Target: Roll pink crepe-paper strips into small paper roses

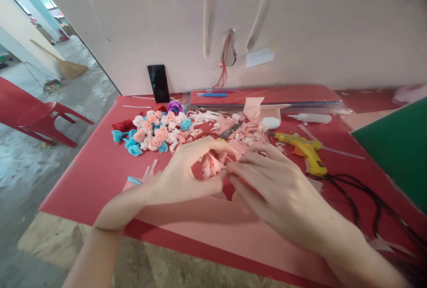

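Both my hands meet over the middle of the red table. My left hand is curled around a small pink paper flower, thumb below and fingers arched over it. My right hand pinches the flower's right side with its fingertips. A long pink paper strip lies on the table under my wrists. Behind the hands lies a heap of pink paper scraps.
A pile of finished pink, white and blue paper roses sits at the back left. A yellow glue gun with a black cord lies to the right. A phone leans on the wall. A green sheet lies far right. A red chair stands left.
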Demonstrator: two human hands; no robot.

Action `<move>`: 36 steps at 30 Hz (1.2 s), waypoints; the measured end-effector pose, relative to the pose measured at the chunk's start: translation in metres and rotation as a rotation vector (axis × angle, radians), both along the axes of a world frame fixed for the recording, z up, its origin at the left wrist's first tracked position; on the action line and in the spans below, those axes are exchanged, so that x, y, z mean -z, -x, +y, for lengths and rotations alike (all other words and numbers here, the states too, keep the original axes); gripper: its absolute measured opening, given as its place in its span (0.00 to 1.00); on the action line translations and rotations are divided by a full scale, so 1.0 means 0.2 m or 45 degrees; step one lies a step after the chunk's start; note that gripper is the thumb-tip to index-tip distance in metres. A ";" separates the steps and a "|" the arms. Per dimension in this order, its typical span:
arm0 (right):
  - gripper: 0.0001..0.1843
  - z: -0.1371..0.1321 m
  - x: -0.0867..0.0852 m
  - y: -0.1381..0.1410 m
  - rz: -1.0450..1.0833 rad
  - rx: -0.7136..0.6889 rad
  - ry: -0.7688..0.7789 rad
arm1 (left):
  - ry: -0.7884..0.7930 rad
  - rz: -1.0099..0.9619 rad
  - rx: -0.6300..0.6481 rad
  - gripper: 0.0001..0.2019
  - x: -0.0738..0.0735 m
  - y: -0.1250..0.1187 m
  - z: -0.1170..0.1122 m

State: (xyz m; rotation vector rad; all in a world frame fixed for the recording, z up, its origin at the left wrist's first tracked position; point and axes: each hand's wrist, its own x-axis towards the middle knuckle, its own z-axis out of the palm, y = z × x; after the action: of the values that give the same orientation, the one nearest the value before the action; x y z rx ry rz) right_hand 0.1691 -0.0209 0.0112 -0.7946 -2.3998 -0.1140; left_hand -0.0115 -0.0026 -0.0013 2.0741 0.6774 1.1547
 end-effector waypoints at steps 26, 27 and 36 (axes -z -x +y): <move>0.19 0.09 -0.01 0.01 0.605 -0.537 1.215 | 0.102 -0.431 -0.005 0.14 0.03 -0.03 0.01; 0.19 0.09 0.00 0.02 0.591 -0.497 1.111 | 0.122 -0.437 -0.025 0.15 0.03 -0.03 0.01; 0.12 0.06 0.08 0.07 0.393 -0.116 -0.082 | 0.022 -0.417 -0.262 0.16 0.03 -0.04 0.01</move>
State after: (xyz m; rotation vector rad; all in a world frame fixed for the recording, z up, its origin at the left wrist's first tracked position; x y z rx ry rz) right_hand 0.1547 -0.0080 -0.0041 -0.6220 -2.1245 -0.0287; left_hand -0.0028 -0.0008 -0.0081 1.7730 0.7469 1.5546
